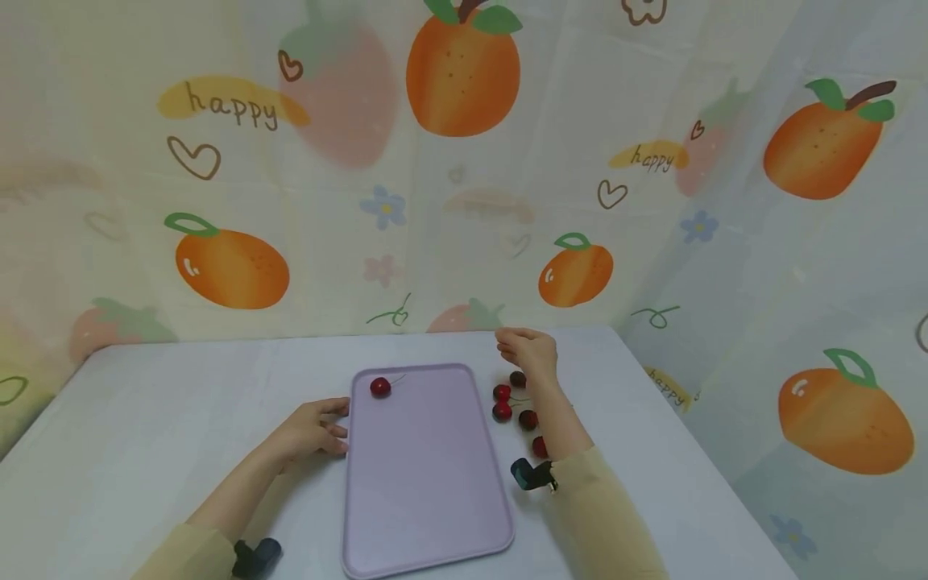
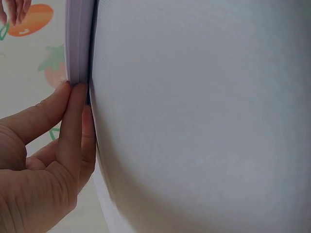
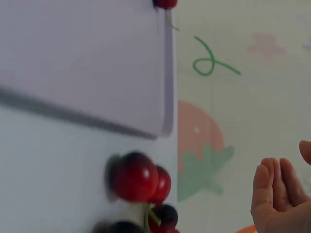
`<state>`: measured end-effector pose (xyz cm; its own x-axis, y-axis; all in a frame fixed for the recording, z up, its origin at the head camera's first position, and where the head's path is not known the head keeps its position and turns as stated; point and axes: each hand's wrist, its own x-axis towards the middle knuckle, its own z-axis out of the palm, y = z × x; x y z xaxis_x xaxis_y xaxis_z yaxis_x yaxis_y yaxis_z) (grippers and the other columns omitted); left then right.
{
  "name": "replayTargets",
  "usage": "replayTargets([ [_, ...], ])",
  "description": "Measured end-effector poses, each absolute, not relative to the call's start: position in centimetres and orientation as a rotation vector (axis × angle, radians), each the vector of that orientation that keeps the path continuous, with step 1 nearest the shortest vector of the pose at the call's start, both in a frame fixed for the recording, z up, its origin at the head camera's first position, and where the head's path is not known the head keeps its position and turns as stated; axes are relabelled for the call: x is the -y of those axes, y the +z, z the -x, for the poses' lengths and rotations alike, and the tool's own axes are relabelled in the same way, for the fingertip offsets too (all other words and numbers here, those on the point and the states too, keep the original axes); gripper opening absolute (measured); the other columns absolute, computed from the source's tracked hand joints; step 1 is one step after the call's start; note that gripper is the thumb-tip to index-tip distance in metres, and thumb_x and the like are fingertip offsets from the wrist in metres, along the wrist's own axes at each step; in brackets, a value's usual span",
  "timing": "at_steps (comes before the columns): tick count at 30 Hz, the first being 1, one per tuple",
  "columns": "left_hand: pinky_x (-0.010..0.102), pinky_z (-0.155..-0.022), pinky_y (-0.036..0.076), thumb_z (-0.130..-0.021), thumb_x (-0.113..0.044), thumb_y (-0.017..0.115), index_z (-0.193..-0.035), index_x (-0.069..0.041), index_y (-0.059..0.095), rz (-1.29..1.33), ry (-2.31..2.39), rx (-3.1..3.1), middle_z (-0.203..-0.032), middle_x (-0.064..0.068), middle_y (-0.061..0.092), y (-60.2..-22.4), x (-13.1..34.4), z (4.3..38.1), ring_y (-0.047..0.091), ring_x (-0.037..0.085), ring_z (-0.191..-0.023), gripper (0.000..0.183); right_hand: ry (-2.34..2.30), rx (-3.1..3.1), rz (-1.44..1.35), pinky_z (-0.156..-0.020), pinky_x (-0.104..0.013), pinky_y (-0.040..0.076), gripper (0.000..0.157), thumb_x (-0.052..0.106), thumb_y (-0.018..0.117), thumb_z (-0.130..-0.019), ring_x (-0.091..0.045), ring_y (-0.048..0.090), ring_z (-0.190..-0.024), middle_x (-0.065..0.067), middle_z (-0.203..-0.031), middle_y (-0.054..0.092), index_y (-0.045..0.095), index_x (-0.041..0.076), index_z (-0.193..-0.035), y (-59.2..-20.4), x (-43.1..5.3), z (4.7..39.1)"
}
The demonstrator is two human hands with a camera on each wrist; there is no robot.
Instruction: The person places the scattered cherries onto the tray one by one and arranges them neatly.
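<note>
A pale purple tray lies on the white table. One dark red cherry with its stem sits in the tray's far left corner. My left hand is at the tray's left side, its extended fingertips touching the outer edge; the left wrist view shows the thumb and fingers close against the rim. Beyond the tray's far right corner, my right hand is raised, palm turned left, with nothing in its fairly straight fingers. Several loose cherries lie beneath and beside the right forearm.
The white table ends at a curtain printed with oranges and strawberries, which also runs along the right side. Black wrist cameras sit on both forearms. Some cherries lie close to the tray's right side.
</note>
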<state>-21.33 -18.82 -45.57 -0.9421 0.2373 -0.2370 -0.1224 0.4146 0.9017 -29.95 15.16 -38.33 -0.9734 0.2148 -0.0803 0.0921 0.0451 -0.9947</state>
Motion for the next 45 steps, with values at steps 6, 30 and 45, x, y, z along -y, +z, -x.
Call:
replayTargets([
  [6, 0.029, -0.077, 0.060, -0.076, 0.008, 0.074, -0.148, 0.012, 0.031, -0.086, 1.535, -2.350, -0.145, 0.035, 0.042, -45.7, 18.7, 21.4, 0.064, 0.022, -0.103, 0.084, 2.064, 2.248, 0.330, -0.079, -0.024, 0.061, 0.034, 0.018, 0.073, -0.087, -0.013, 0.073, -0.083, 0.003, -0.082, 0.074, 0.070, -0.004, -0.113, -38.7, -18.3, 29.9],
  [30, 0.030, -0.078, 0.060, -0.076, 0.007, 0.073, -0.148, 0.010, 0.033, -0.062, 1.542, -2.350, -0.145, 0.033, 0.043, -45.6, 18.6, 21.2, 0.063, 0.024, -0.104, 0.083, 1.992, 2.489, 0.165, -0.081, -0.015, 0.058, 0.052, 0.028, 0.066, -0.094, -0.001, 0.071, -0.086, 0.014, -0.091, 0.072, 0.058, -0.009, -0.130, -40.4, -28.2, 27.1],
  [45, 0.030, -0.079, 0.060, -0.075, 0.005, 0.075, -0.147, 0.008, 0.038, -0.043, 1.557, -2.368, -0.146, 0.030, 0.046, -45.6, 19.0, 20.9, 0.064, 0.025, -0.107, 0.081, 1.886, 2.923, -0.158, -0.087, -0.021, 0.059, 0.051, 0.028, 0.063, -0.096, -0.005, 0.071, -0.098, 0.000, -0.112, 0.073, 0.058, -0.012, -0.127, -42.4, -33.8, 24.8],
])
